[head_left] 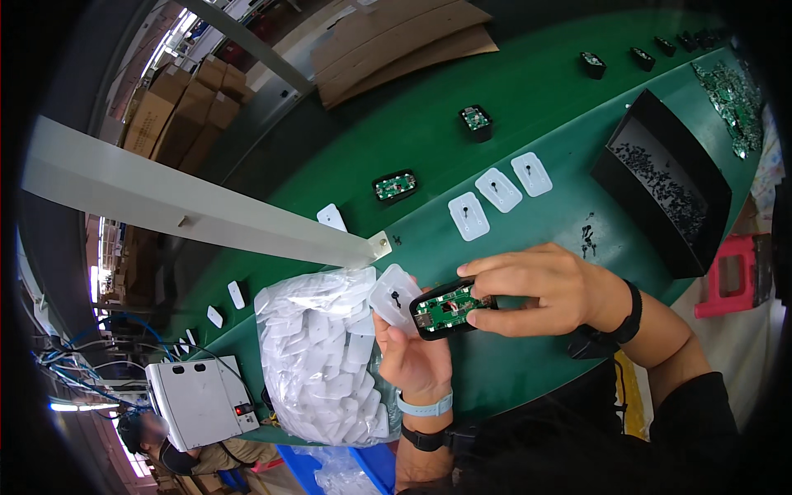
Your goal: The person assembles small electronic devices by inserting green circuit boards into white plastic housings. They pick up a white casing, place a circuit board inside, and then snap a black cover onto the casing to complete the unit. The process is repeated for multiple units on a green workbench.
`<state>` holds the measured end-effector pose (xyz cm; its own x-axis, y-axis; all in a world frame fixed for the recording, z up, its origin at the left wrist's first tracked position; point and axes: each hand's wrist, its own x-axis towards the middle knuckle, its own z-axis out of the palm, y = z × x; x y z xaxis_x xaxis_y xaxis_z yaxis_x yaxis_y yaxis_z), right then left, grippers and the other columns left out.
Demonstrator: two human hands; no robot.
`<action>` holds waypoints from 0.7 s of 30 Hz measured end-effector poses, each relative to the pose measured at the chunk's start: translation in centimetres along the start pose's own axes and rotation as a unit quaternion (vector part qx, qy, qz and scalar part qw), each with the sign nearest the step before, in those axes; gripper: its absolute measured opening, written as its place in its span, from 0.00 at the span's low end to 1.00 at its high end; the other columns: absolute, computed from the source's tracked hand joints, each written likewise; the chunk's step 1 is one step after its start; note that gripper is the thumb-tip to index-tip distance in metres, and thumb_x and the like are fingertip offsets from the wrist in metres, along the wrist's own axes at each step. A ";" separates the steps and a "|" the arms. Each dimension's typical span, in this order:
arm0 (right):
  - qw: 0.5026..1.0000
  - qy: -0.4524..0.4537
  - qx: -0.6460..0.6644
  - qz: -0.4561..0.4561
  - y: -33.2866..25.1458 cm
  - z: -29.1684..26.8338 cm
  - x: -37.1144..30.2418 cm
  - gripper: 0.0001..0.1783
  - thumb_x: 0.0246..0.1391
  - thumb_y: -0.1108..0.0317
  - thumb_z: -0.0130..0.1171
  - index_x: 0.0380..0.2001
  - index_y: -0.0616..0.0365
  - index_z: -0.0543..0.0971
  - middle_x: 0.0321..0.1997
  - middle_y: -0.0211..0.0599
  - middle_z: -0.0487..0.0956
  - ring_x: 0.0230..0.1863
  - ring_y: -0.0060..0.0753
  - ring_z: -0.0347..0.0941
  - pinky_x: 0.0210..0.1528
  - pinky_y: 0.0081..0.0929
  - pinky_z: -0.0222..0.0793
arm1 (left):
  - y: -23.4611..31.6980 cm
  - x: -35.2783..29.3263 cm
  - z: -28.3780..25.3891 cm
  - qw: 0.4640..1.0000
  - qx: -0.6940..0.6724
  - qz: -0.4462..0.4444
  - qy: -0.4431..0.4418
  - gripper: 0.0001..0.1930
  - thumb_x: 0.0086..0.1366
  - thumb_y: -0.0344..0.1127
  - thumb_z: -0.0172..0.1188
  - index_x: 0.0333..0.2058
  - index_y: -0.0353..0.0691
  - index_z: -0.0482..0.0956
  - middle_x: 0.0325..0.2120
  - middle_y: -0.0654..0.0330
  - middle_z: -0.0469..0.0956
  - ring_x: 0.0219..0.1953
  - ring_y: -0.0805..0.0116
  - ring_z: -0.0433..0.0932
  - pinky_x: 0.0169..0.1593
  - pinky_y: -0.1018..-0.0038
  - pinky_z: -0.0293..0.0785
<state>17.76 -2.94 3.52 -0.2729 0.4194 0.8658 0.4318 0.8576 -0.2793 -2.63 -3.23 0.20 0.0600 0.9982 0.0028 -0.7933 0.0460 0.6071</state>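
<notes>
My left hand [417, 363] holds a translucent white plastic cover [391, 299] with a small black part lying on it. Right beside the cover is a black case [427, 332] with a green circuit board [450, 308] inside. My right hand [536, 289] grips this case from its right end, thumb and fingers over the board. Some left fingers are hidden behind the cover and case. Left of my left hand lies a clear bag [322, 355] full of similar white covers. Beyond my hands, three white covers [498, 190], each with a small black part, lie in a row.
A black bin [660, 177] of small black parts stands at right, near a pile of circuit boards [733, 103]. More black cases [476, 122] sit on the green belt [429, 132]. A white post [198, 198] crosses the left side, above a white machine box [202, 400].
</notes>
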 end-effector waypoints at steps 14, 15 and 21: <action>1.000 -0.001 -0.006 -0.024 0.2 -0.2 0.1 0.08 0.42 0.75 0.67 0.29 0.59 0.80 0.40 0.36 0.79 0.41 0.39 0.81 0.29 0.25 0.79 | -0.2 0.0 -1.2 0.998 -0.019 -0.012 -0.052 0.31 0.68 0.41 0.58 0.65 0.33 0.63 0.60 0.45 0.72 0.61 0.50 0.73 0.64 0.51 0.68; 1.000 0.003 -0.004 -0.022 0.2 -0.2 0.1 0.08 0.42 0.76 0.67 0.29 0.59 0.80 0.40 0.36 0.79 0.41 0.39 0.81 0.29 0.25 0.79 | -0.1 -0.1 -0.7 0.999 -0.026 -0.016 -0.032 0.32 0.65 0.40 0.61 0.64 0.32 0.63 0.59 0.44 0.72 0.59 0.51 0.74 0.63 0.52 0.70; 1.000 0.008 0.014 -0.001 0.0 0.0 0.2 0.09 0.43 0.77 0.69 0.30 0.62 0.79 0.40 0.38 0.79 0.38 0.40 0.80 0.30 0.28 0.78 | -0.2 0.0 -0.7 0.998 -0.057 -0.028 -0.021 0.33 0.64 0.38 0.64 0.62 0.29 0.63 0.57 0.43 0.73 0.58 0.51 0.75 0.62 0.55 0.72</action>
<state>17.77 -2.84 3.69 -0.2607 0.4124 0.8729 0.4062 0.8671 -0.2884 -2.92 -3.24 -0.52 0.1297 0.9915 0.0070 -0.8515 0.1078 0.5131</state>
